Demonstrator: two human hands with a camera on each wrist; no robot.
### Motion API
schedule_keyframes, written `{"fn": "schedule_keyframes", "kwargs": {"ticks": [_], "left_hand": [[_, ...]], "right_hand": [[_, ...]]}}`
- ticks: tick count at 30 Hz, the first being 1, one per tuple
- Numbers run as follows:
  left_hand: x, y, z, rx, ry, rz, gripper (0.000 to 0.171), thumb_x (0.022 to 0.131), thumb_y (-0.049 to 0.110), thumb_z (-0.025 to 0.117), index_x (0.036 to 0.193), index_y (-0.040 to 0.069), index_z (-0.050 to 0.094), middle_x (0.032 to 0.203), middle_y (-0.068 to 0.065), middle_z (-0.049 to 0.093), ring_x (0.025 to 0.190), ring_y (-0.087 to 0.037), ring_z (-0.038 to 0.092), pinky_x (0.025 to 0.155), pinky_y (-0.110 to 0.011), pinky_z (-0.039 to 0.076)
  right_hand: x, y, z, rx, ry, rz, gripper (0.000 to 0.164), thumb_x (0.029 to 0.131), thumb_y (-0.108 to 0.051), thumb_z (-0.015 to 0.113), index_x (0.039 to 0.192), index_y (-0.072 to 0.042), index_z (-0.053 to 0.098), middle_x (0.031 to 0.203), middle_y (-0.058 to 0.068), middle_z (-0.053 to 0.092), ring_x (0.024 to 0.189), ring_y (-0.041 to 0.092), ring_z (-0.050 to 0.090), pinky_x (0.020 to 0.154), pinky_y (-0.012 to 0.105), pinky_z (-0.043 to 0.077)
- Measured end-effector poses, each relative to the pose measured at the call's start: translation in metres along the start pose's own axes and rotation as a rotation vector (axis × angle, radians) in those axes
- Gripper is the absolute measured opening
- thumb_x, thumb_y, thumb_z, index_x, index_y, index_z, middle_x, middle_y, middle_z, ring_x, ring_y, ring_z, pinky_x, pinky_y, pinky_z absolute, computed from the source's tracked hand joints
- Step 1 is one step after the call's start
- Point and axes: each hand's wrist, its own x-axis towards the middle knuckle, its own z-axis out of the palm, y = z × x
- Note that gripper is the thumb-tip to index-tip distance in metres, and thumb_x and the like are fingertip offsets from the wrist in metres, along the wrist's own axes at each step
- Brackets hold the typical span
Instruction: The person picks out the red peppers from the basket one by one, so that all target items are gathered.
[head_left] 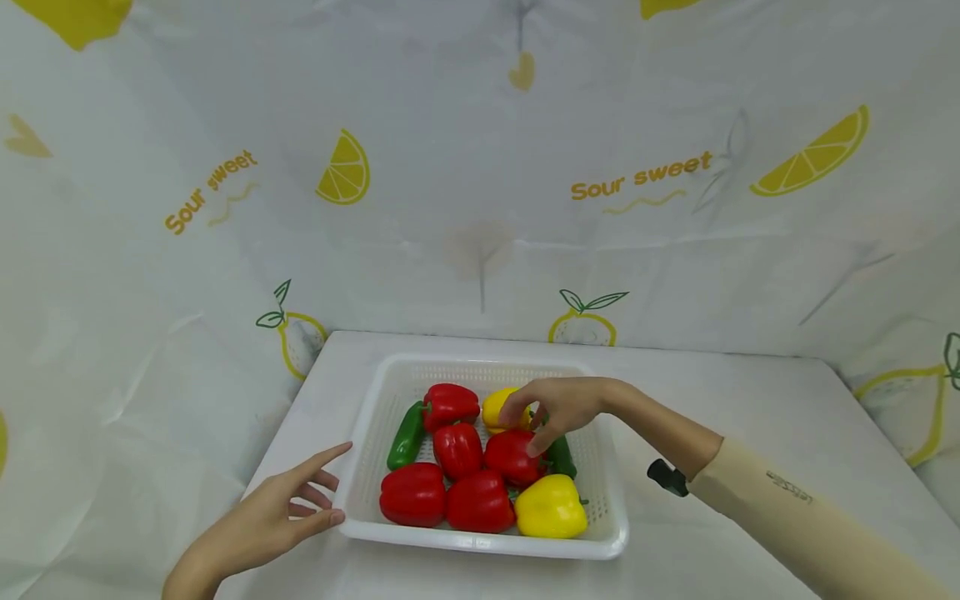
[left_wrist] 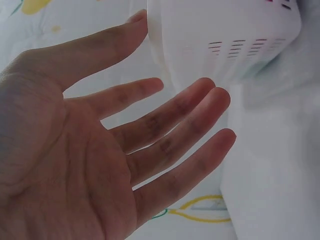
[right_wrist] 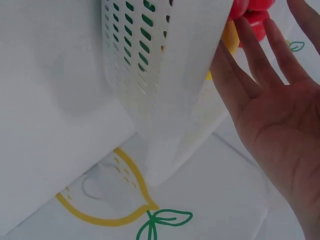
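Note:
A white plastic basket (head_left: 486, 543) holds several red bell peppers (head_left: 413, 495), two yellow bell peppers (head_left: 553, 506) and green peppers (head_left: 407, 436). My right hand (head_left: 567, 406) reaches over the basket's right side, fingers spread and loosely bent. Its fingertips are at the back yellow bell pepper (head_left: 495, 410), and its thumb overlaps a red bell pepper (head_left: 512, 457). That hand partly hides a green pepper (head_left: 561, 457) at the right. Beside the basket's left wall, my left hand (head_left: 273, 514) has its fingers extended. In the left wrist view the thumb tip meets the basket rim (left_wrist: 156, 37).
The basket stands on a white table (head_left: 720, 417). Behind it hangs a white cloth (head_left: 450, 275) printed with lemons and lettering. A small black object (head_left: 666, 477) shows beside the right forearm.

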Motion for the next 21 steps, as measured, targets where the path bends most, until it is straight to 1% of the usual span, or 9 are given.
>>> {"fn": "schedule_keyframes", "kwargs": {"ticks": [6, 11, 15, 18, 21], "left_hand": [[-0.005, -0.004, 0.006, -0.021, 0.015, -0.004, 0.075, 0.102, 0.033, 0.078, 0.165, 0.013, 0.043, 0.122, -0.011, 0.069, 0.098, 0.003, 0.071, 0.083, -0.022, 0.064], [-0.01, -0.002, 0.009, -0.031, 0.023, -0.018, 0.075, 0.103, 0.032, 0.076, 0.166, 0.013, 0.041, 0.122, -0.01, 0.068, 0.099, 0.004, 0.069, 0.085, -0.022, 0.064], [-0.011, -0.001, 0.013, -0.029, 0.028, -0.018, 0.075, 0.103, 0.032, 0.075, 0.167, 0.015, 0.04, 0.12, -0.006, 0.066, 0.1, 0.005, 0.068, 0.086, -0.023, 0.064], [-0.012, -0.001, 0.015, -0.021, 0.024, -0.025, 0.075, 0.104, 0.033, 0.075, 0.168, 0.016, 0.039, 0.119, -0.004, 0.066, 0.1, 0.006, 0.067, 0.086, -0.022, 0.064], [-0.011, -0.002, 0.016, -0.016, 0.019, -0.02, 0.075, 0.104, 0.033, 0.074, 0.167, 0.015, 0.039, 0.119, -0.004, 0.067, 0.101, 0.006, 0.067, 0.086, -0.022, 0.064]], "right_hand": [[0.009, 0.007, -0.001, 0.053, -0.048, 0.018, 0.053, 0.094, -0.011, 0.082, 0.144, -0.004, 0.065, 0.144, 0.011, 0.066, 0.135, 0.026, 0.059, 0.111, 0.042, 0.06], [0.015, 0.009, -0.002, 0.049, -0.078, 0.014, 0.057, 0.094, -0.011, 0.082, 0.148, -0.006, 0.063, 0.149, 0.008, 0.065, 0.138, 0.023, 0.058, 0.112, 0.042, 0.059], [0.017, 0.008, -0.004, 0.045, -0.127, 0.021, 0.063, 0.093, -0.009, 0.082, 0.152, -0.008, 0.06, 0.152, 0.007, 0.063, 0.14, 0.022, 0.056, 0.113, 0.042, 0.059], [0.017, 0.007, -0.004, 0.055, -0.162, 0.028, 0.066, 0.092, -0.004, 0.082, 0.154, -0.009, 0.059, 0.152, 0.007, 0.061, 0.137, 0.023, 0.058, 0.11, 0.041, 0.061], [0.017, 0.007, -0.003, 0.067, -0.173, 0.04, 0.067, 0.091, -0.003, 0.082, 0.154, -0.011, 0.059, 0.15, 0.007, 0.06, 0.131, 0.022, 0.06, 0.105, 0.039, 0.063]]}}
